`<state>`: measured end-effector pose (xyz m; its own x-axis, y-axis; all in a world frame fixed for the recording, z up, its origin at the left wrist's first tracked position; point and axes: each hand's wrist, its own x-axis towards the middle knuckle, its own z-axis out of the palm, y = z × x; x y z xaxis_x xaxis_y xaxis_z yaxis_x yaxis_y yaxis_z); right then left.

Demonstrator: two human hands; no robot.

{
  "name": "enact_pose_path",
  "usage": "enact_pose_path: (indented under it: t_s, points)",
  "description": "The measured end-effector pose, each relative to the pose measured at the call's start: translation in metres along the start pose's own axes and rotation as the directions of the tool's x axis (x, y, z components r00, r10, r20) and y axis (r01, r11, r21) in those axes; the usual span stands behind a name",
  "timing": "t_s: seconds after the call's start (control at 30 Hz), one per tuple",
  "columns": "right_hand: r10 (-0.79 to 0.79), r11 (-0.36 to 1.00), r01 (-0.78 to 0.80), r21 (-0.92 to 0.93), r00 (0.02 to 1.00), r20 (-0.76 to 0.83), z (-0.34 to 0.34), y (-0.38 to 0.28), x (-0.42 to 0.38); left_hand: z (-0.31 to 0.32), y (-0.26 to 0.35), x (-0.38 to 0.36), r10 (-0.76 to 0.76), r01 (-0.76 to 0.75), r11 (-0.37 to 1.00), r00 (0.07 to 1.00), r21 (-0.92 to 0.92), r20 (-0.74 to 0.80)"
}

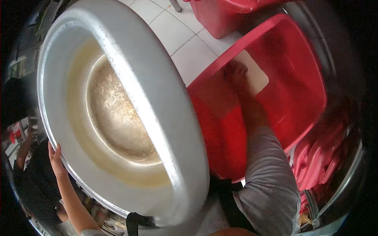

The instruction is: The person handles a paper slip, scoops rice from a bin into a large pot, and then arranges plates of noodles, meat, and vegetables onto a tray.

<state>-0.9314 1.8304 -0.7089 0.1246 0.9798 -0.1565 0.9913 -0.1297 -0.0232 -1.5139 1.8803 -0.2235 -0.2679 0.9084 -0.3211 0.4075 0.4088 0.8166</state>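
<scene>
A large metal bowl (75,129), tilted on its side, fills the left of the view with its mouth facing left. Its shiny bottom is mottled and yellowish. My left hand (57,159) grips the bowl's rim, thumb over the edge; the other fingers are partly hidden. Down inside a red plastic tub (299,90) is my right hand (238,72), closed in shadow at a flat, cream-coloured scraper-like piece (258,74) with rounded corners. The piece lies near the tub's wall. How the fingers sit on it is hard to make out.
Another red container (220,17) stands on the white tiled floor (169,29) beyond the tub. Bunched pink-red material (317,157) lies at the right, beside a curved metal edge (348,173). A person in dark clothing (35,188) is at the far left.
</scene>
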Motion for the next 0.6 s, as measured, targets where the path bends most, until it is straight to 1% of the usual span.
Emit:
enact_pose_path:
  t_s: [0.1,0.2,0.27,0.33,0.37,0.43,0.5,0.6]
  points:
    - [-0.047,0.999,0.048,-0.007,0.991,0.127,0.029,-0.013,-0.026,-0.006,-0.005,0.003,0.006,-0.006,1.000,1.000,-0.013,0.018]
    - [-0.094,0.995,0.078,0.066,0.955,0.282,0.040,-0.028,-0.042,-0.005,-0.003,0.002,0.002,-0.002,1.000,1.000,-0.026,0.028]
    - [-0.137,0.986,0.086,0.143,0.909,0.395,0.040,-0.029,-0.046,0.000,-0.001,0.001,0.000,0.000,1.000,1.000,-0.023,0.012]
    - [-0.181,0.968,0.061,0.243,0.841,0.510,0.032,-0.031,-0.046,0.000,-0.001,0.001,-0.005,0.006,1.000,1.000,0.009,-0.030]
    - [-0.207,0.955,0.040,0.295,0.801,0.562,0.028,-0.029,-0.046,-0.002,-0.003,0.002,0.020,-0.017,0.999,0.998,0.046,-0.065]
    - [-0.250,0.914,-0.056,0.401,0.701,0.668,0.006,-0.021,-0.043,-0.005,-0.003,0.002,0.015,-0.012,0.998,0.999,0.057,-0.037]
    - [-0.292,0.856,-0.188,0.481,0.593,0.751,-0.024,-0.011,-0.042,0.000,0.003,-0.001,0.012,-0.011,0.999,1.000,0.043,-0.012]
    - [-0.339,0.722,-0.466,0.511,0.406,0.849,-0.089,0.008,-0.048,-0.006,0.001,-0.001,0.042,-0.042,0.999,0.999,0.017,0.011]
